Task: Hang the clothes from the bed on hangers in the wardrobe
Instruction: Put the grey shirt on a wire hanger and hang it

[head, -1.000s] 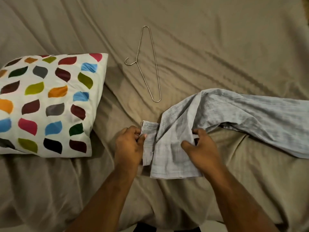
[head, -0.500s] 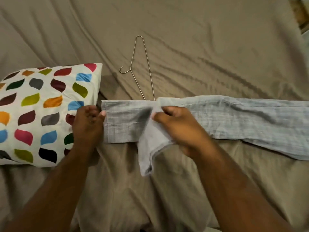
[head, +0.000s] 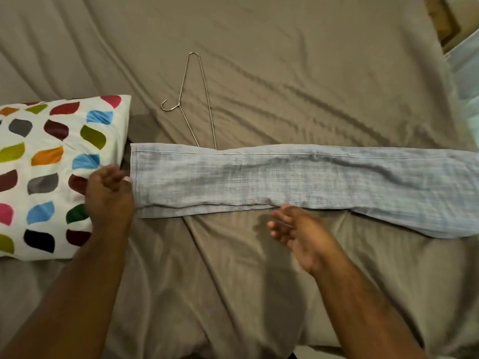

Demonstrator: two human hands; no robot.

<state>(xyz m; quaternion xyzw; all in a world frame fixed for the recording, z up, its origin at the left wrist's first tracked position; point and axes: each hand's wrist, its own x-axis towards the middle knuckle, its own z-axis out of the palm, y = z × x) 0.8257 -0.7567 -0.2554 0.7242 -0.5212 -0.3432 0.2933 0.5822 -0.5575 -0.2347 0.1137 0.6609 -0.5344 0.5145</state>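
A grey-blue garment (head: 285, 177) is lying flat across the bed (head: 285, 60), running from 9 o'clock out to the 3 o'clock edge. The left hand (head: 108, 195) is sitting at its 9 o'clock hem, thumb tip touching the cloth; whether it is pinching, I cannot tell. The right hand (head: 300, 231) is hovering just at 6 o'clock of the garment, fingers spread, holding nothing. A wire hanger (head: 206, 99) is lying at 12 o'clock, its near end tucked under the garment. A patterned pillow (head: 51, 177) is lying at 9 o'clock.
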